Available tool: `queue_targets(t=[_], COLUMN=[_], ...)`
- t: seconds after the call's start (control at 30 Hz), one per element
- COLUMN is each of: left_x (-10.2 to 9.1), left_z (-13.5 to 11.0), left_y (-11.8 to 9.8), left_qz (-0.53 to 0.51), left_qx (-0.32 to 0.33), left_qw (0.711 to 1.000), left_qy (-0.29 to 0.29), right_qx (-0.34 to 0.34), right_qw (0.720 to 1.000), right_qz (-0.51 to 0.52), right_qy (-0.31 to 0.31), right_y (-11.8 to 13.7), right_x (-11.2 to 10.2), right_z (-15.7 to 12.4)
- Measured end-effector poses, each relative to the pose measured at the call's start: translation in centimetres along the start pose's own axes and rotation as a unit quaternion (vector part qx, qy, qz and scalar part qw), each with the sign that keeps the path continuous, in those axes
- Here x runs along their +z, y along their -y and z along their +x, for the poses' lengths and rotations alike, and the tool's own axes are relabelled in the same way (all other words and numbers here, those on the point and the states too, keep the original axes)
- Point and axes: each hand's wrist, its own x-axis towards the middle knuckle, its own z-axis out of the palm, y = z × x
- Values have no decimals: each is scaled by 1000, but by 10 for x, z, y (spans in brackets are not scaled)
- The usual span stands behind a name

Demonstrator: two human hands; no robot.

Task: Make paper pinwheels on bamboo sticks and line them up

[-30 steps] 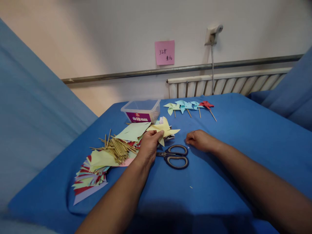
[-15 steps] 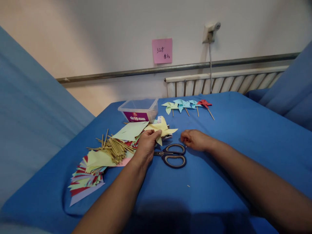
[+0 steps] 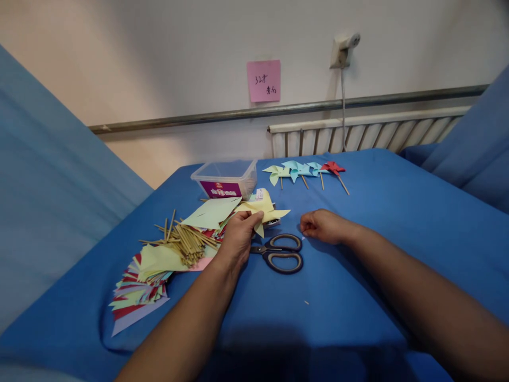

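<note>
Between the thumb and fingers of my left hand [image 3: 239, 236] is a yellow paper pinwheel [image 3: 271, 214], its folded blades pointing right and down. My right hand [image 3: 322, 226] is closed just right of it, apart from the pinwheel, its fingertips bunched low over the blue cloth. Whether those fingers pinch something small cannot be made out. Dark-handled scissors [image 3: 284, 253] lie below and between the hands, their blades partly hidden by my left hand. Thin wooden sticks [image 3: 190, 244] are heaped left of my left hand, beside a pale green paper sheet [image 3: 212, 213].
A clear plastic tub [image 3: 225, 179] with a purple label stands behind the papers. Finished pinwheels, among them a red pinwheel [image 3: 333, 168], lie in a row at the back. Fanned coloured paper [image 3: 140, 292] lies at the left. A radiator [image 3: 369, 130] lines the wall.
My right hand has shifted slightly to the right, away from the pinwheel. My left hand keeps its hold on the pinwheel in nearly the same place.
</note>
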Motion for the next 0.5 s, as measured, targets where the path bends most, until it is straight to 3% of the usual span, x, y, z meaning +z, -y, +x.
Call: queue_targets(t=[0.13,0.3,0.5], left_x=[-1,-1,0], left_z=[2,1,0], left_y=[2,1,0], left_qz=[8,6,2], left_qx=[3,-2,-6], left_qw=[1000,1000,1000], left_qy=[8,5,-2], right_qx=[-11,-82,-18], right_qw=[1000,997,999], right_qz=[5,-1,25], right_qy=[-8,-8,9], right_y=[0,0,-3], right_x=[1,2,2], right_z=[1,4,3])
